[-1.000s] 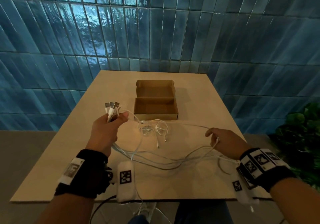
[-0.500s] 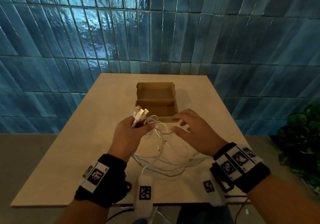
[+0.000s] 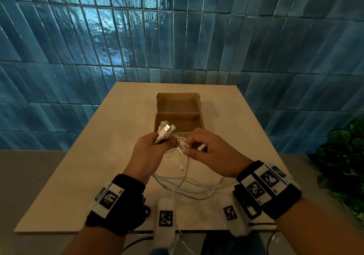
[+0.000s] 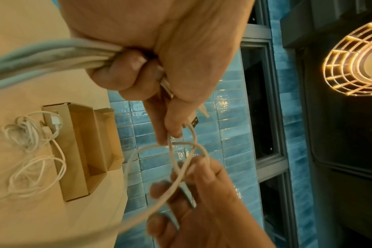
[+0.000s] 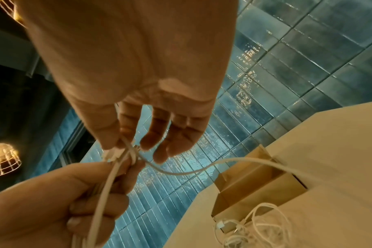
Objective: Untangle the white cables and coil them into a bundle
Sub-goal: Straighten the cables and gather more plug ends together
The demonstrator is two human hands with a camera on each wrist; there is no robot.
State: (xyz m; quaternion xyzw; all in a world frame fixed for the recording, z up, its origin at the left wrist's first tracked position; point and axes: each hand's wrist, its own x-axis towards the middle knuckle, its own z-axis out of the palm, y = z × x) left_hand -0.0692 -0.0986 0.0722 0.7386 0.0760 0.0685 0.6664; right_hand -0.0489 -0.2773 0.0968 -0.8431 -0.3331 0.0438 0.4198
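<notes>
White cables (image 3: 184, 183) loop over a pale beige table (image 3: 82, 176). A plain brown cardboard box (image 3: 178, 115) sits mid-frame. Glossy blue tiles (image 3: 177, 38) fill the upper frame; black wristbands (image 3: 118, 205) carry black-and-white square markers; dark green plant (image 3: 342, 156) at right.

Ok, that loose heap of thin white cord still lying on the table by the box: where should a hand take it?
Probably at the big outer loops of the loose cord, coming from above on the side away from the cardboard box. Those loops stand open on the table, so fingers can hook them, whereas the plugs lie against the box wall. The right hand seems the one to free up; the left hand grips the cable bunch.
</notes>
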